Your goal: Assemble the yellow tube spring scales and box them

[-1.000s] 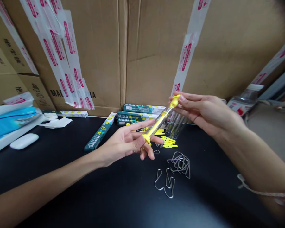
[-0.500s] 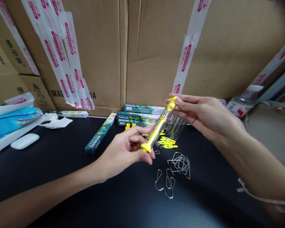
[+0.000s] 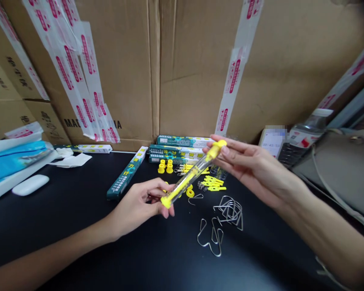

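A clear tubular spring scale (image 3: pixel 191 174) with yellow ends is held at a slant between both hands above the black table. My left hand (image 3: pixel 139 206) pinches its lower yellow end between thumb and fingers. Around the upper yellow cap closes my right hand (image 3: pixel 245 165), thumb on the near side and fingers behind. Below the tube lie yellow rings (image 3: pixel 190 193) and a small wire hook (image 3: pixel 196 197). Yellow strips with springs (image 3: pixel 214 184) rest beneath my right hand, and yellow caps (image 3: pixel 169 165) stand farther back. Some clear tubes are partly hidden behind the right hand.
Bent metal hooks (image 3: pixel 230 212) lie front right of the hands. Printed narrow boxes (image 3: pixel 182 149) line the back, with another narrow box (image 3: pixel 127 173) angled at left. A white mouse-like object (image 3: pixel 30 185), a phone (image 3: pixel 271 141) and a bottle (image 3: pixel 303 137) sit toward the sides. Cardboard (image 3: pixel 194 81) walls the back.
The spring scale has tilted flatter, its lower end moving left and down with my left hand. My right hand has lowered slightly. Both hands keep hold of it.
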A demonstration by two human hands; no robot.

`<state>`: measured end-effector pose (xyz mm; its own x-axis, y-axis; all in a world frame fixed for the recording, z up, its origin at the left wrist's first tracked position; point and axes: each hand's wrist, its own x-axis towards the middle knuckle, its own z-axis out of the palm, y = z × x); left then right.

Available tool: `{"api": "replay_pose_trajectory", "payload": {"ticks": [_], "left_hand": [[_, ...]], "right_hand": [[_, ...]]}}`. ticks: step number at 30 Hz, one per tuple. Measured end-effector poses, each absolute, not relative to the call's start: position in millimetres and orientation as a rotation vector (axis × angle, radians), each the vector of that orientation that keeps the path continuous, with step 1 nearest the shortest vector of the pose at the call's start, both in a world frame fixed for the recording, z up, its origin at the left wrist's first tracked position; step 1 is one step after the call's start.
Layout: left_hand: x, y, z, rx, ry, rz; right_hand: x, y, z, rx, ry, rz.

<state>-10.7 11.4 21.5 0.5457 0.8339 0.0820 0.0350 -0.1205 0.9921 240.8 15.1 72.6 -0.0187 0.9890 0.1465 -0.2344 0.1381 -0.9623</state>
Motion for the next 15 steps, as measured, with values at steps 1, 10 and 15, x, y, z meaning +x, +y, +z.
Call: {"api": "replay_pose_trajectory", "payload": {"ticks": [1,10,15], "left_hand": [[-16,12,20,1.574,0.788,0.79],[-34,9,8,1.731,0.841,0.67],[-36,7,-5,1.836,0.869,0.695]], "right_hand": [[242,12,66,-0.913,-1.12,1.268],[238,-6,32,-0.776,-1.078,1.388],[229,-11,27,-0.739,-1.028,1.401]]}}
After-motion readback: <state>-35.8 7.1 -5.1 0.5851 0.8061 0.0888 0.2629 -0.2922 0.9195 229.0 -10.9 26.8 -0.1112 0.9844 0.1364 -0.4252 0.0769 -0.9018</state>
